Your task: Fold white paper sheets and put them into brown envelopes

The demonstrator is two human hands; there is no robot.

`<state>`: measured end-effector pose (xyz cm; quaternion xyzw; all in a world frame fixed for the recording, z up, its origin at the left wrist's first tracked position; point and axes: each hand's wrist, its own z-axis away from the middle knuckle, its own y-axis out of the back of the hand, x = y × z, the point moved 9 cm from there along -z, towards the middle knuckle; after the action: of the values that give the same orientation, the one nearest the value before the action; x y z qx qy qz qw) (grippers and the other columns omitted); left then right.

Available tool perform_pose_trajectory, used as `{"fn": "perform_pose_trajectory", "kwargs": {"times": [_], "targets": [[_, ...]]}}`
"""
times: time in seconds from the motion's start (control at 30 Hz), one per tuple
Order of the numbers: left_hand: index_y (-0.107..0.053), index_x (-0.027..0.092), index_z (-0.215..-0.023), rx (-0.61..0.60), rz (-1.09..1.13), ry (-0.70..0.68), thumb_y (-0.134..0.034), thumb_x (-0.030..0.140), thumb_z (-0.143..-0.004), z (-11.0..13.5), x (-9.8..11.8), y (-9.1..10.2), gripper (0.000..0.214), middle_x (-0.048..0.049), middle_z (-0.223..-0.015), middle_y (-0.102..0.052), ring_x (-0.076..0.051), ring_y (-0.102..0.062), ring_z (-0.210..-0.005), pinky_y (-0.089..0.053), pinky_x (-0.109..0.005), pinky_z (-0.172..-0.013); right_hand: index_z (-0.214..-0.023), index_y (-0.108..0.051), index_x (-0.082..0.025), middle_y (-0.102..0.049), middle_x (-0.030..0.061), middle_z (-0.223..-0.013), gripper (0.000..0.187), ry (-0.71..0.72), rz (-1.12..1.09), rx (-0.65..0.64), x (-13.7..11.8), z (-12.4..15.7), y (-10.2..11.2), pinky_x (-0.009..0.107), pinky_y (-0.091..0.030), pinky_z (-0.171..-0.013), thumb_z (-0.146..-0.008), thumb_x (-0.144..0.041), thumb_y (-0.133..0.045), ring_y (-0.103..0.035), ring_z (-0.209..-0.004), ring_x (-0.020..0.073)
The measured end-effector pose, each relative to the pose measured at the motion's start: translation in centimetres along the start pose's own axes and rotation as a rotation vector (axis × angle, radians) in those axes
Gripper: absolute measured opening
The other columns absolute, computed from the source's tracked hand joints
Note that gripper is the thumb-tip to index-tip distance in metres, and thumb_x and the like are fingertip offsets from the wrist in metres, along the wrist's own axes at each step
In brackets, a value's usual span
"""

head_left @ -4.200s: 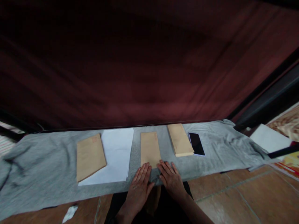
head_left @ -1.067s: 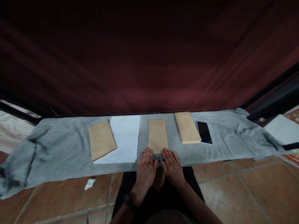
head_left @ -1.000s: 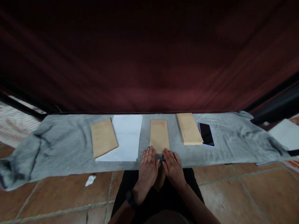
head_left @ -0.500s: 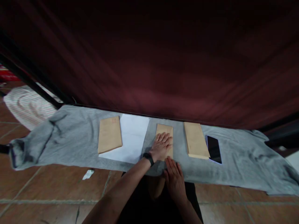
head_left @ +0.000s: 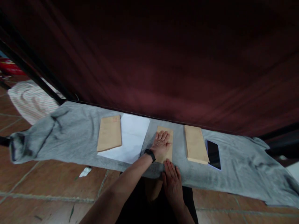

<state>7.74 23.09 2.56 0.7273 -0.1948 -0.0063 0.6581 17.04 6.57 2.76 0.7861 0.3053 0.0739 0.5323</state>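
Observation:
My left hand (head_left: 161, 143), with a black wristband, lies flat and open on the middle brown envelope (head_left: 168, 140). My right hand (head_left: 171, 177) rests flat on the grey cloth (head_left: 70, 140) just below that envelope's near edge, fingers stretched out. Another brown envelope (head_left: 109, 133) lies to the left, partly over a white sheet of paper (head_left: 132, 138). A stack of brown envelopes (head_left: 195, 144) sits to the right, beside a black phone (head_left: 213, 150).
The grey cloth stretches across a brown tiled floor (head_left: 46, 193). A dark red curtain (head_left: 163, 62) hangs behind it. A striped fabric (head_left: 30, 99) lies at the far left, and a small scrap of white paper (head_left: 85, 171) is on the tiles.
My left hand has slid forward from the cloth's near edge onto the middle envelope. My right hand has stayed near the edge. The view has turned leftward.

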Motion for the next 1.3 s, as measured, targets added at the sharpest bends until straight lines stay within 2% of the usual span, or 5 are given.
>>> {"fn": "perform_pose_trajectory", "kwargs": {"times": [0.17, 0.3, 0.43, 0.9, 1.3], "targets": [[-0.031, 0.014, -0.154, -0.063, -0.005, -0.094, -0.024, 0.055, -0.101, 5.9, 1.1, 0.0, 0.067, -0.0109, -0.163, -0.029, -0.026, -0.021, -0.151, -0.015, -0.049, -0.122, -0.153, -0.034, -0.014, -0.052, 0.0139, -0.147, 0.050, 0.018, 0.013, -0.010, -0.1, 0.0, 0.0, 0.049, -0.030, -0.117, -0.105, -0.027, -0.037, -0.046, -0.138, 0.0256], [-0.030, 0.016, -0.154, 0.007, -0.039, -0.194, -0.030, 0.053, -0.102, 10.6, 2.4, 1.9, 0.064, -0.0118, -0.163, -0.028, -0.024, -0.020, -0.152, -0.014, -0.046, -0.123, -0.151, -0.038, -0.012, -0.052, 0.0158, -0.147, 0.048, 0.032, 0.007, -0.017, -0.3, 0.1, 0.2, 0.050, -0.029, -0.116, -0.105, -0.026, -0.035, -0.045, -0.138, 0.0261], [-0.032, 0.022, -0.153, 0.032, -0.051, -0.260, -0.034, 0.056, -0.100, 13.3, 3.2, 3.4, 0.063, -0.0102, -0.163, -0.029, -0.024, -0.021, -0.152, -0.014, -0.045, -0.123, -0.153, -0.036, -0.013, -0.050, 0.0157, -0.149, 0.050, 0.045, 0.001, -0.022, -0.3, 0.2, 0.1, 0.050, -0.028, -0.116, -0.106, -0.030, -0.034, -0.044, -0.139, 0.0272], [-0.028, 0.011, -0.154, -0.033, -0.049, -0.294, -0.036, 0.063, -0.097, 14.3, 3.6, 3.4, 0.078, -0.0171, -0.162, -0.028, -0.026, -0.016, -0.153, -0.011, -0.045, -0.124, -0.153, -0.036, -0.012, -0.046, 0.0165, -0.152, 0.052, 0.046, 0.050, -0.071, -0.2, 0.5, 0.3, 0.050, -0.026, -0.117, -0.106, -0.034, -0.032, -0.042, -0.140, 0.0281], [-0.031, 0.018, -0.153, -0.024, -0.016, -0.292, -0.042, 0.063, -0.095, 14.2, 3.2, 3.3, 0.074, -0.0135, -0.164, -0.026, -0.027, -0.017, -0.153, -0.016, -0.047, -0.124, -0.151, -0.041, -0.014, -0.049, 0.0126, -0.150, 0.048, -0.026, 0.087, -0.059, 0.7, 0.4, 1.0, 0.049, -0.025, -0.119, -0.104, -0.022, -0.034, -0.039, -0.143, 0.0257]]}}
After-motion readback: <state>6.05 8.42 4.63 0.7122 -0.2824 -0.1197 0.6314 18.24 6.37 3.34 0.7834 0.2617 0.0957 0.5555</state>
